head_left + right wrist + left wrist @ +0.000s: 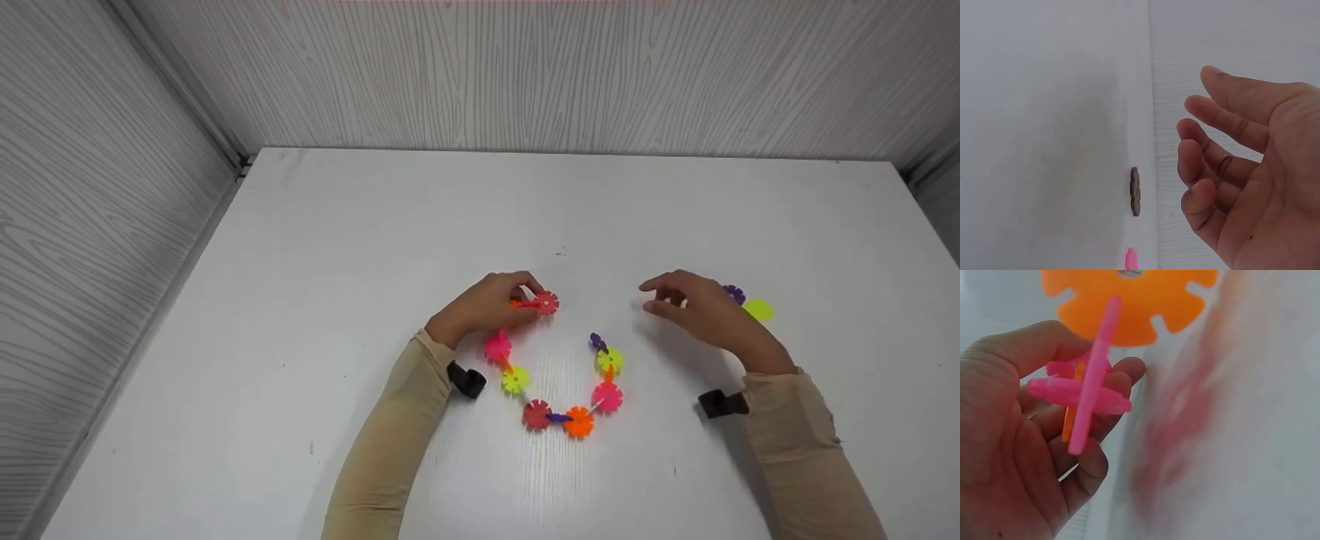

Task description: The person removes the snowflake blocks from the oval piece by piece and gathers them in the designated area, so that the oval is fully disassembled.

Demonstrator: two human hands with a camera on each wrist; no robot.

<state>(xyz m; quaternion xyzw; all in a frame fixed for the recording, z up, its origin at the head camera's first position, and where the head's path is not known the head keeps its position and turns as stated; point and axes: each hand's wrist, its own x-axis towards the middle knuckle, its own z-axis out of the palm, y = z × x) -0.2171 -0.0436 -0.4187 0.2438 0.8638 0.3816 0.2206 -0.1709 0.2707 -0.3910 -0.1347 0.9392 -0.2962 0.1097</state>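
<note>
A chain of notched plastic snowflake discs curves in a U on the table, its lowest part an orange disc point(578, 422) beside a dark red disc point(536, 415). My left hand point(495, 301) pinches the chain's left end, where a coral-red disc point(547, 303) sticks out past the fingertips. In the left wrist view an orange disc point(1129, 318) and crossed pink discs point(1090, 391) show close up by the fingers. At the chain's other end stands a purple disc point(597, 342). My right hand point(697, 307) hovers right of it, fingers loosely bent, holding nothing.
Beyond the right hand lie a loose purple disc point(736, 293) and a plain-looking yellow disc point(759, 310), partly hidden. The white table point(420, 217) meets wood-grain panels point(525, 75) at the back and left. Black cameras point(468, 381) sit on both wrists.
</note>
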